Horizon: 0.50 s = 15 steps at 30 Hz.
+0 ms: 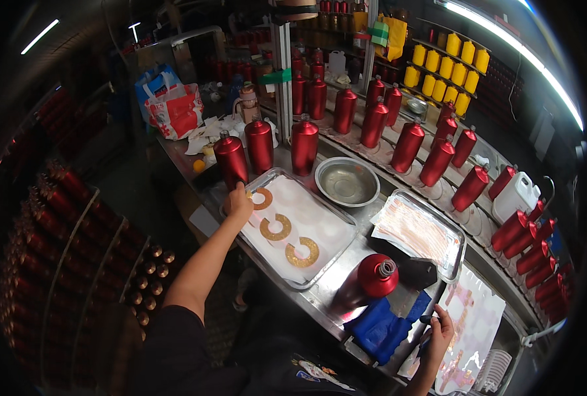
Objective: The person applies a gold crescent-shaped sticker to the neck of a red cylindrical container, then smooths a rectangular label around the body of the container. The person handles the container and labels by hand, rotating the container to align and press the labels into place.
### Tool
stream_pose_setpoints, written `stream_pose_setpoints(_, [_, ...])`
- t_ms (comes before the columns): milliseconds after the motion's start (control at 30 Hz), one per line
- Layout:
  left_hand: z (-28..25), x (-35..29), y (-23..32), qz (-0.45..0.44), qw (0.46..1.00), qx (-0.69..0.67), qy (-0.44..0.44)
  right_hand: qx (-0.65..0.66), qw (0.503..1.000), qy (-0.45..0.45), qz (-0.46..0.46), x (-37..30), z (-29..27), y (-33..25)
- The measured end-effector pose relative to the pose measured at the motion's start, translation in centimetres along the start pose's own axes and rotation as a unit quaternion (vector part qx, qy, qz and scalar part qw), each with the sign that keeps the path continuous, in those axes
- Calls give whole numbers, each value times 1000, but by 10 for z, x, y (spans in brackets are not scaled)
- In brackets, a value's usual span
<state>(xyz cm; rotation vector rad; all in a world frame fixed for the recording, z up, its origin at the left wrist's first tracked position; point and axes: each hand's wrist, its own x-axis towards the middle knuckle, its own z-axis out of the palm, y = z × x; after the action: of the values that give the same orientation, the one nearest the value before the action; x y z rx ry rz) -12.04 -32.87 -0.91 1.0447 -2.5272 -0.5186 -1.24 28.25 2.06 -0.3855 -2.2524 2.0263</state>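
My left hand (pixel 240 206) is closed at the far left corner of a metal tray (pixel 298 286), close to the base of a red bottle (pixel 231 160). What its fingertips pinch, if anything, is too small to make out. Gold C-shaped pieces (pixel 275 227) lie in a row on the tray's white sheet. At the lower right, my right hand (pixel 442 328) has its fingers round a small dark object (pixel 427 319), beside a blue cloth (pixel 382 330). Between my hands stands another red bottle (pixel 377 277) with a coiled metal piece at its neck.
A metal bowl (pixel 347 182) sits behind the tray. To its right, a second tray (pixel 461 245) holds printed sheets (pixel 417 228). Red bottles (pixel 409 146) line the conveyor beyond. A white sheet (pixel 473 323) lies by my right hand. Racked bottles (pixel 62 251) fill the left side.
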Motion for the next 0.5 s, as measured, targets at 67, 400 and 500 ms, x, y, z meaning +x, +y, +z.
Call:
stream_pose_setpoints(67, [3,-1,-2,49,997,41,30,35,999,-22,-19,-3,-3,0])
stream_pose_setpoints(400, [6,7,10,159,981,-1,114,9,999,-14,-51,-33,11,-38])
stream_pose_setpoints(500, [-13,6,27,154,968,-173,99,6,998,-47,-36,-59,27,-71])
